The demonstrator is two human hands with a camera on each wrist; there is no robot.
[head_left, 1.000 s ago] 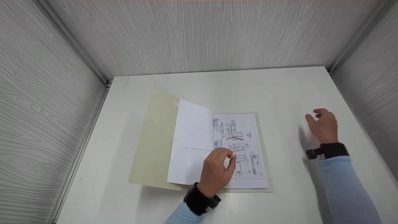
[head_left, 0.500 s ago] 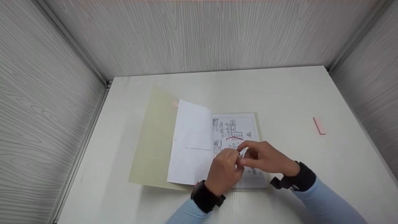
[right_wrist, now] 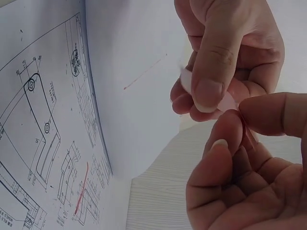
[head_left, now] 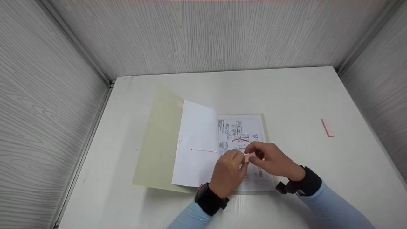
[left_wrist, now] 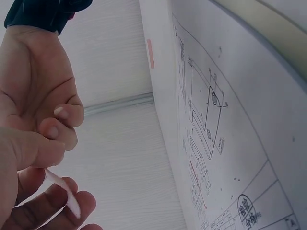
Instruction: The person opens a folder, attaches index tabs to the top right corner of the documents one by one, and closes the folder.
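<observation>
Head view, L to R: the pale green card cover (head_left: pixel 152 140) of a document folder tilts up off the white worktop (head_left: pixel 295 95), prob. because its fold won't let it lie flat. A raised white paper page w/ a thin reddish line (head_left: pixel 194 133) leans the same way, a small pale pink paper tab (head_left: pixel 180 104) showing by its upper edge; which sheet bears the tab can't be told. Next, the white paper sheet of dark line drawings (head_left: pixel 248 124), crossed by a red stroke, lies face up.

Above it, the person's L hand (head_left: pixel 229 170) pinches a thin pale pink paper slip (head_left: pixel 250 157) btwn thumb & fingers; the R hand (head_left: pixel 273 160) pinches the other end w/ fingertips, per R wrist cam. Two grips, prob. as so light a strip bends easily. Far R, a flat pink block, apparently a sticky-note pad (head_left: pixel 327 128), lies well apart from the folder, prob. to stay off the pages yet within reach.
</observation>
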